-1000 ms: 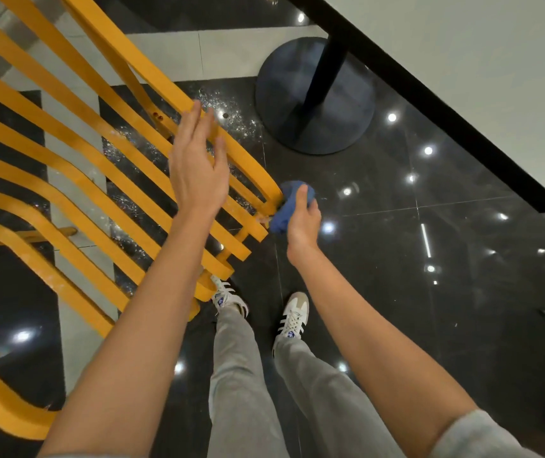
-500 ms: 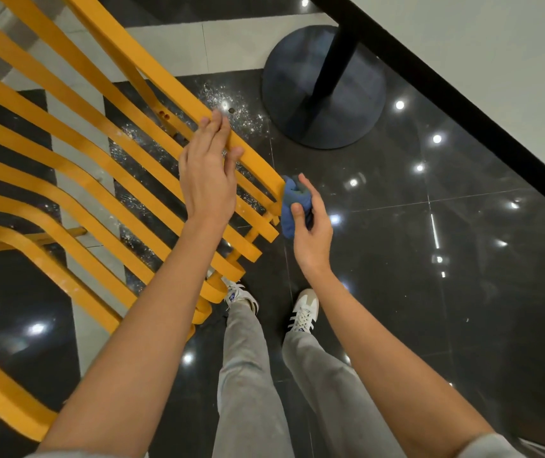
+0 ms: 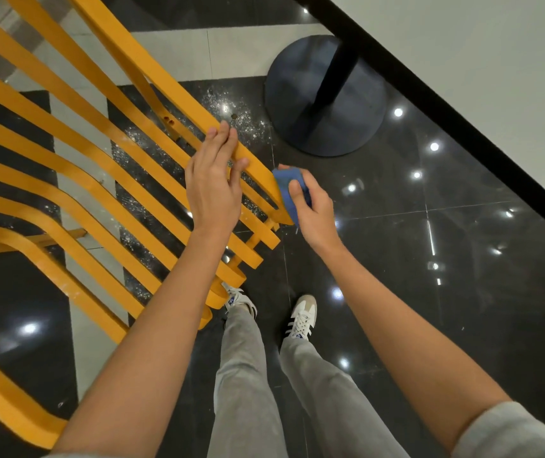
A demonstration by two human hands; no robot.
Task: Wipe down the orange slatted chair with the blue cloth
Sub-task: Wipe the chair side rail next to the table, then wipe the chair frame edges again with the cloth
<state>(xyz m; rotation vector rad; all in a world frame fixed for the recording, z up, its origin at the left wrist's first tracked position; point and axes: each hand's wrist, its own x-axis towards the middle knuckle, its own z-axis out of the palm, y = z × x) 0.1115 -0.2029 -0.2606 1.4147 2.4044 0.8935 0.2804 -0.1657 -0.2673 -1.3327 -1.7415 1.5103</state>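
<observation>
Smooth orange-painted chair slats, soft blue cloth, glossy black floor tiles, matt dark table base

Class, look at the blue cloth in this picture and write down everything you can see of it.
The blue cloth is a small, plain, soft-looking piece of fabric, bunched into a wad rather than spread flat. The right hand grips it, thumb across its front, so part of it is hidden. It is pressed against the end of the outermost slat of the orange slatted chair, near the slat tips, above the dark glossy floor. A thin loose thread seems to hang from its lower edge. Nothing else touches it.
</observation>
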